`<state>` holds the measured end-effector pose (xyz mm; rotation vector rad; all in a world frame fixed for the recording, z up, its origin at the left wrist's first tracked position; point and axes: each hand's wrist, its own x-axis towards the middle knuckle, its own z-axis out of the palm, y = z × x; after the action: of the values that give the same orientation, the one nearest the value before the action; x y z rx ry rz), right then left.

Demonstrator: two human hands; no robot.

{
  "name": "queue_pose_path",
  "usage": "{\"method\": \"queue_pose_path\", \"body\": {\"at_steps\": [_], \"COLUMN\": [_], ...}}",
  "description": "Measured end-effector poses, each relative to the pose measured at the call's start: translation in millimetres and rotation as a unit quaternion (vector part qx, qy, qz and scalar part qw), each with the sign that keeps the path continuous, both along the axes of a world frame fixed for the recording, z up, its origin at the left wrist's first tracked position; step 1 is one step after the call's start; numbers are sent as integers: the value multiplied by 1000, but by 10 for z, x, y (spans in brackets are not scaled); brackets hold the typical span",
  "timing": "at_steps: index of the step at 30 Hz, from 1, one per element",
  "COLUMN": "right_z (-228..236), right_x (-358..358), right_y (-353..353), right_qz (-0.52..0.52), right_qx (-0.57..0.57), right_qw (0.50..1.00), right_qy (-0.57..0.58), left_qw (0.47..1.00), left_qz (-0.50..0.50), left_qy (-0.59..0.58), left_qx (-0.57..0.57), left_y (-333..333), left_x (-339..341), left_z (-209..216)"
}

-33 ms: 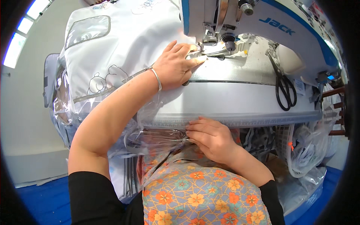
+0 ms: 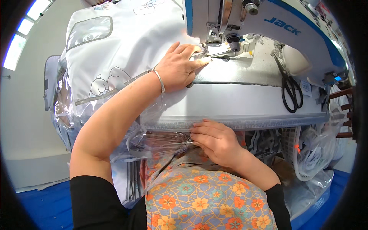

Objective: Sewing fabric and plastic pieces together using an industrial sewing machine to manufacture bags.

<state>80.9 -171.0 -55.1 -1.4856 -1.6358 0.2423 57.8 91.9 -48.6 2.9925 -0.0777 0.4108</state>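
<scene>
A white fabric cover (image 2: pixel 130 50) with grey-edged clear windows and line drawings lies left of the sewing machine (image 2: pixel 234 23). My left hand (image 2: pixel 178 67) rests palm down at the cover's right edge, fingers spread. Its fingertips, with pale wraps on some of them, are close by the presser foot (image 2: pixel 204 49). The material under that palm is hidden. At the table's front edge, my right hand (image 2: pixel 216 142) has its fingers closed on gathered clear plastic sheet (image 2: pixel 161 142), which hangs over my lap.
Black-handled scissors (image 2: pixel 292 94) lie on the table's right side. A clear ruler strip (image 2: pixel 245 123) runs along the front edge. Below right stands a white plastic basket (image 2: pixel 289 147) with clear plastic over it. Folded grey-edged pieces (image 2: pixel 132 182) hang beneath the table.
</scene>
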Motion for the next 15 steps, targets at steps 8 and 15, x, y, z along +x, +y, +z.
{"method": "queue_pose_path", "body": {"at_steps": [8, 15], "right_z": [49, 99], "right_x": [77, 194], "right_y": [34, 105], "right_qz": [-10, -29], "right_qx": [-3, -20], "right_qw": [1000, 999], "right_qy": [21, 17], "left_qw": [1000, 1000], "left_qz": [2, -22], "left_qy": [1, -14], "left_qx": [-3, 7], "left_y": [27, 86], "left_x": [14, 50], "left_z": [8, -26]}}
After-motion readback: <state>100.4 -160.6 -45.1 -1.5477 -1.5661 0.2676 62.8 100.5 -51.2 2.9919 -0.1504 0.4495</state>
